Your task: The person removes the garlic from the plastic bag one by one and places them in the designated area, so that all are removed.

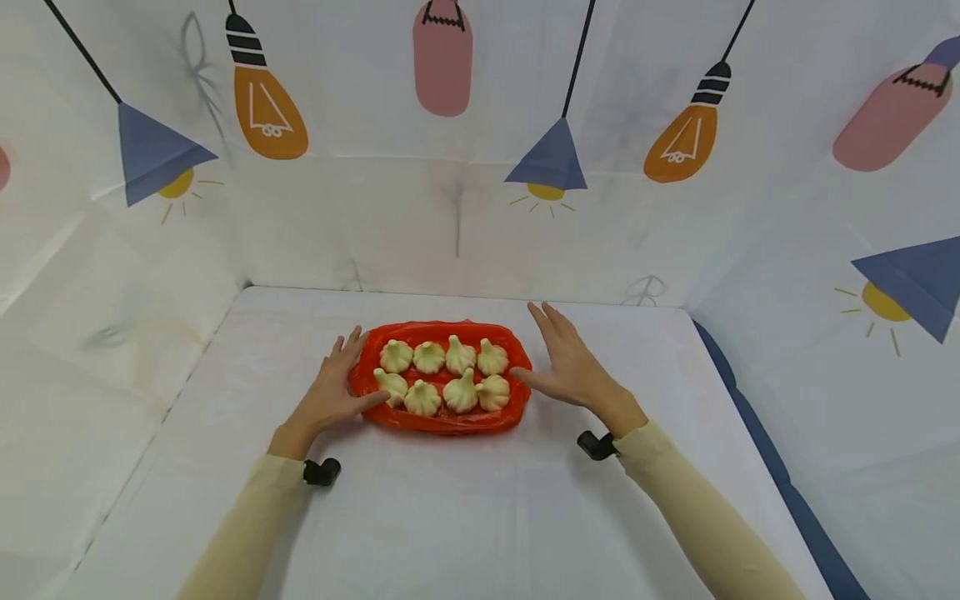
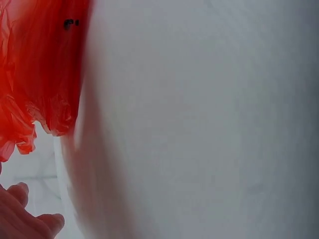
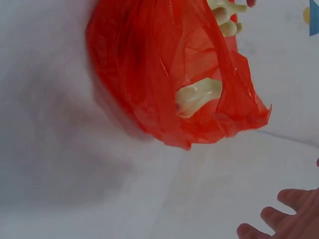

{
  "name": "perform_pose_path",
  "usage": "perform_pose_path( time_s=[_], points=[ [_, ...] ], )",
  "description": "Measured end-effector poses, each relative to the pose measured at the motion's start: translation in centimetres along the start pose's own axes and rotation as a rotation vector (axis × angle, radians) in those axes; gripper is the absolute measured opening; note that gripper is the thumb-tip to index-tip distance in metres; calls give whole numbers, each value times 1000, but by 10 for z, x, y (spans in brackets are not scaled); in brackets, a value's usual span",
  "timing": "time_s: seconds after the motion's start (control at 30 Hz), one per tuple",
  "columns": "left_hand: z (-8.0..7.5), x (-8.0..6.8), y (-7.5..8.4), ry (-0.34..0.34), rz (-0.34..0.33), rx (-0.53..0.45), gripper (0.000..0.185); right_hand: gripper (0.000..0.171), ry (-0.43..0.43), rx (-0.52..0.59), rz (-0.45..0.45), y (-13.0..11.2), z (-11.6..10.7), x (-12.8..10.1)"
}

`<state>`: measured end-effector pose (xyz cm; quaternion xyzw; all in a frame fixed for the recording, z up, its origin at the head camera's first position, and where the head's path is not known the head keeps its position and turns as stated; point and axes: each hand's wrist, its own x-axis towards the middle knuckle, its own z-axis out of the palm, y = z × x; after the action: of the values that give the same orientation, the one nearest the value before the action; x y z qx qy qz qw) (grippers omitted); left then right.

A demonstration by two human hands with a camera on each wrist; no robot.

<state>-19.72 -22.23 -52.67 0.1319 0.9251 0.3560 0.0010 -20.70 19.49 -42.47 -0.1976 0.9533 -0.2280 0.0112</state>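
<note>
Your tray [image 1: 442,421], wrapped in a thin red plastic bag [image 3: 149,74], sits in the middle of the head view on the white table [image 1: 450,517], with eight dumplings [image 1: 444,377] in two rows on top. Your left hand [image 1: 330,398] lies flat at the tray's left end, fingers straight and spread, the thumb touching the red rim. Your right hand [image 1: 570,367] is just as flat and wide at the right end, thumb pointing at the tray; whether it touches the plastic cannot be told. Neither hand holds anything.

Expect the load to be light but awkward. The plastic film looks slick and loose, so it will likely slide over whatever is beneath it, and the dumplings look soft and free to roll if the tray tips. The safest hold would be under both short ends at once, keeping it level, rather than pinching the film alone.

Only the head view shows the dumpling count and both hands together. The right wrist view, at its top and centre, shows what the head view hides: crumpled folds of film bunched at the tray's end, with one dumpling seen through them. The left wrist view gives only a blurred red edge at its upper left and your fingertips [image 2: 20,219] at the lower left.
</note>
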Motion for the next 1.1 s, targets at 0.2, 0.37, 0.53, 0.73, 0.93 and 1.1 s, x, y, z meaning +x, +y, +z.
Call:
perform_pose_path(
  time_s=[0.2,0.37,0.53,0.73,0.93,1.1],
  points=[
    [3,0,1,5,-27,-92,108,106,-37,42,-12,-16,5,7],
    [6,0,2,20,-22,-150,105,107,-64,88,-24,-27,9,12],
    [9,-2,4,41,-22,-203,104,105,-80,126,-60,-36,16,19],
    [13,-1,4,45,-46,-235,104,104,-94,170,-84,-44,25,27],
    [17,-1,3,39,-47,-253,102,103,-114,176,-112,-52,31,33],
    [17,-2,3,36,-66,-257,101,104,-135,195,-143,-59,32,37]
  ],
)
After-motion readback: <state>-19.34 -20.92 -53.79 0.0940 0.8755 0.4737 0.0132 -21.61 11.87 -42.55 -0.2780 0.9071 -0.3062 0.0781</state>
